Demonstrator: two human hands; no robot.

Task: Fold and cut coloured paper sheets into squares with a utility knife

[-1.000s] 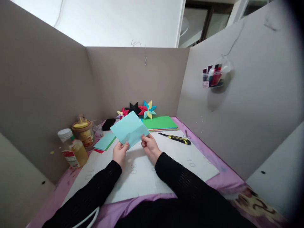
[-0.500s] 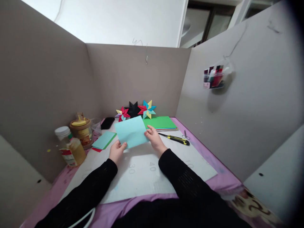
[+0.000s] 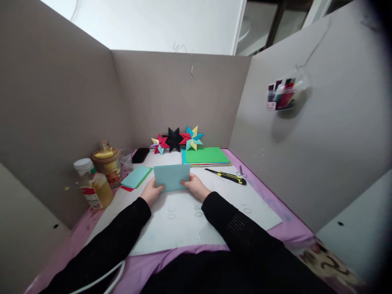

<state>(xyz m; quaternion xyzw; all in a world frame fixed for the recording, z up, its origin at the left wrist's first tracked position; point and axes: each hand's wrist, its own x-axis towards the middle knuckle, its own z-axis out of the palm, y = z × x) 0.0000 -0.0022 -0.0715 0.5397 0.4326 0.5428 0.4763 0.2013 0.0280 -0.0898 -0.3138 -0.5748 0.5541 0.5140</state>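
A light blue sheet of paper [image 3: 171, 177], folded over, lies low on the white mat [image 3: 214, 212] in front of me. My left hand [image 3: 152, 191] pinches its lower left corner. My right hand [image 3: 196, 186] holds its lower right edge, fingers closed on the paper. Both sleeves are black.
Grey cardboard walls close in three sides. At the back stand three folded paper stars [image 3: 177, 140] and a stack of coloured paper [image 3: 205, 156]. A yellow-black utility knife [image 3: 226, 176] and small scissors [image 3: 241, 171] lie to the right. Bottles and jars [image 3: 98, 179], more paper [image 3: 134, 177] and a black phone [image 3: 140, 155] sit at the left.
The blue sheet was held up and open in the air; both hands have lowered it to the mat, and it now shows folded and smaller. The view has shifted slightly.
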